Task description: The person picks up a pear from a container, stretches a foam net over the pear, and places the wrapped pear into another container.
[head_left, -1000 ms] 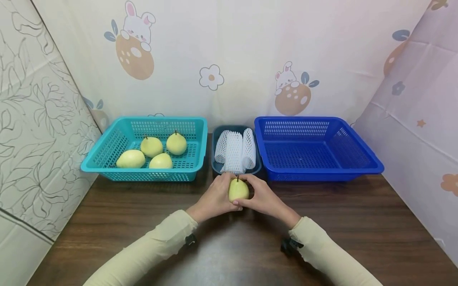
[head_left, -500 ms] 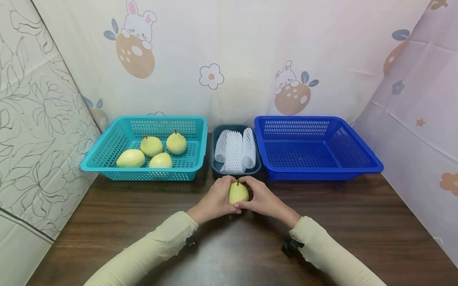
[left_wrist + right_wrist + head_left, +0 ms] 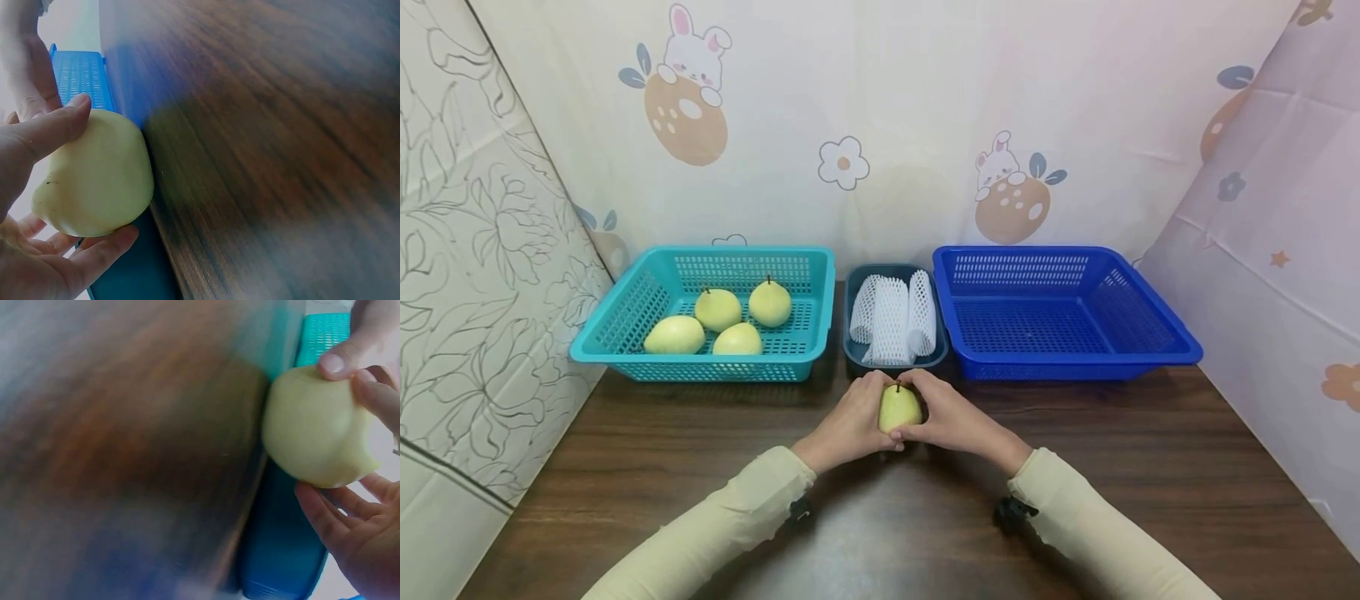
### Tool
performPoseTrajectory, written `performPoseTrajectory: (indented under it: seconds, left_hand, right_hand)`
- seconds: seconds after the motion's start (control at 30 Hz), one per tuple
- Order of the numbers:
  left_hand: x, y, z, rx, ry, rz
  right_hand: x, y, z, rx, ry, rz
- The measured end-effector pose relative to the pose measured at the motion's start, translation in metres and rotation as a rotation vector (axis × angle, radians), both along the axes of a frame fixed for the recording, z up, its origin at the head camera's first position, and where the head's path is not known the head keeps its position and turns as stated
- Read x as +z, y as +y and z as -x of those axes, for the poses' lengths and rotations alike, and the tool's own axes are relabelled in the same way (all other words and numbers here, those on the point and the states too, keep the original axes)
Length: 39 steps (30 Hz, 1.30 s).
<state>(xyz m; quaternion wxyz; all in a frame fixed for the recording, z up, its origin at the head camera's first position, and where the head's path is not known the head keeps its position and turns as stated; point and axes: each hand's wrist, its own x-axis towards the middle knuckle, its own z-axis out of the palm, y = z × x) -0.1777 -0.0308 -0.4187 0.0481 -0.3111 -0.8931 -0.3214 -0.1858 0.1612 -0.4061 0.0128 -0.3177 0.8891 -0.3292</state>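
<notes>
A pale yellow-green pear point(image 3: 899, 408) is held upright between both hands, its stem at the top, just in front of the small dark container. My left hand point(image 3: 848, 423) grips it from the left, with thumb and fingers around its side. From the right, my right hand point(image 3: 953, 423) holds the same pear, thumb low at the front and fingers near the top. Both thumbs lie on the pear point(image 3: 103, 175) in the left wrist view. The right wrist view shows the pear point(image 3: 312, 428) with fingertips pressed to its underside.
A turquoise basket point(image 3: 700, 358) at the left holds several pears point(image 3: 674, 334). White foam net sleeves point(image 3: 892, 321) lie in the small dark container point(image 3: 847, 354) at the centre back. A blue basket point(image 3: 1082, 360) stands at the right on the wooden table point(image 3: 880, 533), before a patterned curtain.
Over the past second both hands and the pear have come slightly nearer to me, away from the small dark container. The grip looks the same, and the baskets have stayed in place.
</notes>
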Motion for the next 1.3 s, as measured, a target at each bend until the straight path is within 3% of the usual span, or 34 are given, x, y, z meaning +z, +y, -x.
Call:
performPoseTrajectory:
  seconds: [0.27,0.4,0.53,0.63,0.83,1.3]
  left_hand:
    - [-0.003,-0.001,0.001,-0.012,-0.012,-0.013]
    - [-0.002,0.0,0.002,-0.01,-0.005,-0.011]
    - [-0.001,0.0,0.001,-0.007,-0.016,-0.01]
    - [0.0,0.0,-0.001,-0.002,-0.041,-0.011]
    - [0.0,0.0,-0.002,0.004,-0.069,-0.008]
    - [0.0,0.0,-0.002,0.007,-0.078,-0.01]
  right_hand:
    - [0.039,0.001,0.005,-0.052,0.05,-0.053]
    - [0.06,0.004,0.021,-0.09,0.193,-0.11]
    - [0.072,0.007,0.042,-0.11,0.363,-0.238]
    - [0.073,0.006,0.056,-0.111,0.429,-0.327]
    - [0.068,-0.001,0.073,-0.111,0.409,-0.44]
    - [0.054,-0.011,0.085,-0.146,0.335,-0.515]
